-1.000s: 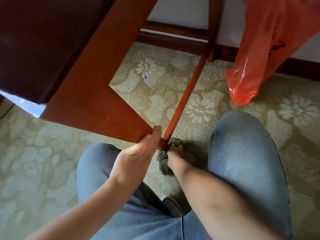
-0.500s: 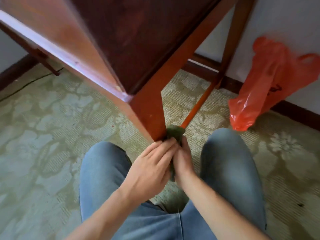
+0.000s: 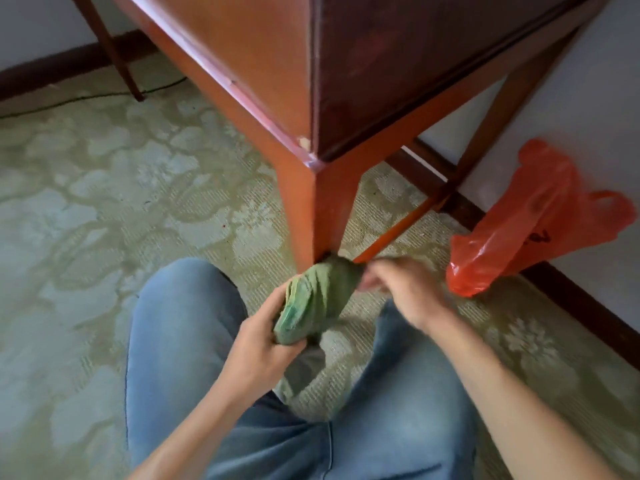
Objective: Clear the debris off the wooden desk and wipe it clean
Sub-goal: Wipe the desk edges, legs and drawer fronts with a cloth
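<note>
I crouch at the corner of the wooden desk [image 3: 398, 81], seen from below its top. A bunched green cloth [image 3: 317, 299] sits at the foot of the near desk leg [image 3: 318, 216]. My left hand [image 3: 263, 337] grips the cloth's lower end. Motion blurs my right hand [image 3: 398, 282], which is at the cloth's upper right end with its fingers pinching the fabric. My knees in blue jeans lie on either side of the hands.
An orange plastic bag [image 3: 530, 223] leans against the white wall at the right, on the patterned green carpet [image 3: 86, 220]. A thin stretcher bar [image 3: 398, 233] runs from the near leg to the back leg. A dark cable [image 3: 86, 98] lies on the floor at the far left.
The view has tilted up from under the desk to its corner. The cloth moved from the leg's base into both hands, and my left hand now grips it instead of the leg.
</note>
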Tool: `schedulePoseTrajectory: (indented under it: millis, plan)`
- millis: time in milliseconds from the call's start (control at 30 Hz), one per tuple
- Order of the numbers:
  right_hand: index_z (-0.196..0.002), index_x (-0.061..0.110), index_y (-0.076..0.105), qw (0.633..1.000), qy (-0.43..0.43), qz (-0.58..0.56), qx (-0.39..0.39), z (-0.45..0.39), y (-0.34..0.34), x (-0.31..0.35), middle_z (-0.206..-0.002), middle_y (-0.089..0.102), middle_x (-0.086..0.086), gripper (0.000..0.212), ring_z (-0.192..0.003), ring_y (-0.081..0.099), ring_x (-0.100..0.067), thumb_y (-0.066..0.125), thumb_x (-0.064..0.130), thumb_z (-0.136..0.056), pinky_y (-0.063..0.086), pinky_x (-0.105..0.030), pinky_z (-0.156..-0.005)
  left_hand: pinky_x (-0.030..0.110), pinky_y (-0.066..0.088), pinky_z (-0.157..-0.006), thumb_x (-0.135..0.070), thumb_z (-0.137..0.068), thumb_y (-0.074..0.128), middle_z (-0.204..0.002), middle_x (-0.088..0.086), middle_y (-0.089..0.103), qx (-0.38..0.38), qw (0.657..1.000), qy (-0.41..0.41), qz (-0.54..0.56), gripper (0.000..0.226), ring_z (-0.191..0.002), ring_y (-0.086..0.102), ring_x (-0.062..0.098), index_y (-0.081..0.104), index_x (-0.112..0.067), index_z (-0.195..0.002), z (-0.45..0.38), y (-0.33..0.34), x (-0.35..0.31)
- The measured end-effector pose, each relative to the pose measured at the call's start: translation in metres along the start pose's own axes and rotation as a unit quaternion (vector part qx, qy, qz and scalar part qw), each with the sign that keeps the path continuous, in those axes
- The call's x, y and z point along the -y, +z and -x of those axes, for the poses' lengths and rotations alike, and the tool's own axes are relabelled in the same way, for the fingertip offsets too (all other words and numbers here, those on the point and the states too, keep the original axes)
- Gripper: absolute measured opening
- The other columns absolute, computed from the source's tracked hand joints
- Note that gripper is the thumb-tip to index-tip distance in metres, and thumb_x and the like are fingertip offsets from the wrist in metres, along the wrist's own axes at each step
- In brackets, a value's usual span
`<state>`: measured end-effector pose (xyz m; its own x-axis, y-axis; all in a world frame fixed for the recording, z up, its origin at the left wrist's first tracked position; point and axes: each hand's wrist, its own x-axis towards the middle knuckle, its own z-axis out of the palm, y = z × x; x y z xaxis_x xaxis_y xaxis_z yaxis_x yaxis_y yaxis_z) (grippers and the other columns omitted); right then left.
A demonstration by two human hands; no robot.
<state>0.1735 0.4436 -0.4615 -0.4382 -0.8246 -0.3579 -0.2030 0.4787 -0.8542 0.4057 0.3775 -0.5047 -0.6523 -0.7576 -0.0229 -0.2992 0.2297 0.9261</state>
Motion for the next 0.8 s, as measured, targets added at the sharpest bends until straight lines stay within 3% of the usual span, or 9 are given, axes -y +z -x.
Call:
schedulePoseTrajectory:
  millis: [67,200,300,367,433,500,633,733,800]
  plan:
    - [-0.076,0.032,0.080,0.996,-0.017,-0.060,-0.057,-0.020,-0.010,0.014,-0.093,0.079,0.002,0.026,-0.096,0.073,-0.022,0.061,0.048,-0.081,0.052,-0.054,-0.101,0.028,0.052,-0.100,0.012,-0.082,0.072,-0.127,-0.027,0.067,-0.096,0.995,0.006,-0.015,0.086,-0.121,0.061,-0.004,0.053,-0.053,-0.135,0.009,-0.012,-0.006]
    - [-0.095,0.030,0.071,0.972,-0.047,-0.223,0.061,-0.046,0.018,0.046,-0.091,0.077,0.017,0.040,-0.093,0.071,0.000,0.034,0.038,-0.111,0.047,-0.035,-0.102,0.044,0.054,-0.099,-0.017,-0.079,0.073,-0.128,-0.017,0.066,-0.199,0.980,0.012,-0.006,0.074,-0.122,0.062,0.011,0.051,-0.051,-0.140,0.005,-0.029,-0.024]
    - [-0.121,0.021,0.068,0.954,-0.061,-0.288,0.057,-0.062,0.040,0.068,-0.118,0.076,0.002,0.038,-0.117,0.068,-0.015,0.045,0.045,-0.103,0.049,-0.040,-0.109,0.051,0.053,-0.102,-0.028,-0.071,0.080,-0.140,-0.008,0.054,-0.169,0.984,0.036,0.044,0.093,-0.132,0.055,0.020,0.040,-0.042,-0.154,-0.013,-0.028,-0.040]
    - [-0.120,0.011,0.069,0.934,-0.048,-0.349,0.054,-0.067,0.047,0.075,-0.114,0.075,-0.009,0.045,-0.112,0.070,-0.025,0.057,0.042,-0.090,0.051,-0.042,-0.109,0.037,0.049,-0.109,-0.033,-0.075,0.080,-0.143,-0.012,0.039,-0.123,0.986,0.060,0.091,0.099,-0.138,0.043,0.002,0.026,-0.053,-0.156,-0.025,-0.016,-0.057]
    - [-0.114,0.010,0.068,0.929,-0.042,-0.364,0.059,-0.067,0.050,0.079,-0.101,0.077,-0.005,0.037,-0.098,0.073,-0.021,0.055,0.038,-0.095,0.057,-0.035,-0.097,0.020,0.039,-0.113,-0.054,-0.082,0.067,-0.139,-0.021,0.029,-0.126,0.974,0.055,0.182,0.088,-0.129,0.035,-0.020,0.018,-0.060,-0.155,-0.036,-0.004,-0.077]
    - [-0.115,0.011,0.068,0.921,-0.040,-0.381,0.075,-0.067,0.050,0.076,-0.100,0.078,-0.004,0.041,-0.095,0.074,-0.018,0.037,0.035,-0.106,0.059,-0.031,-0.087,0.027,0.027,-0.119,-0.068,-0.083,0.053,-0.141,-0.026,0.026,-0.185,0.946,0.031,0.264,0.082,-0.124,0.032,-0.029,0.018,-0.058,-0.157,-0.048,0.009,-0.086]
    - [-0.102,0.013,0.072,0.914,-0.048,-0.397,0.065,-0.064,0.053,0.074,-0.096,0.078,-0.006,0.046,-0.090,0.074,-0.019,0.031,0.031,-0.110,0.060,-0.030,-0.081,0.026,0.033,-0.117,-0.060,-0.095,0.055,-0.148,-0.003,0.029,-0.307,0.936,0.033,0.169,0.063,-0.137,0.039,-0.003,0.025,-0.063,-0.151,-0.060,0.047,-0.053]
    - [-0.103,0.017,0.065,0.916,-0.096,-0.387,0.043,-0.065,0.053,0.075,-0.088,0.072,0.000,0.035,-0.085,0.068,-0.013,0.033,0.029,-0.110,0.054,-0.031,-0.084,0.006,0.036,-0.102,-0.061,-0.100,0.050,-0.145,-0.016,0.030,-0.291,0.940,-0.021,0.175,0.061,-0.126,0.039,-0.019,0.019,-0.057,-0.153,-0.061,0.069,0.004]
    - [-0.099,0.020,0.064,0.914,-0.107,-0.387,0.052,-0.065,0.053,0.075,-0.082,0.071,0.004,0.034,-0.080,0.067,-0.010,0.034,0.029,-0.110,0.053,-0.027,-0.080,0.025,0.037,-0.111,-0.067,-0.098,0.039,-0.152,-0.002,0.030,-0.233,0.949,-0.129,0.170,0.066,-0.135,0.040,0.001,0.018,-0.046,-0.157,-0.058,0.081,0.047]
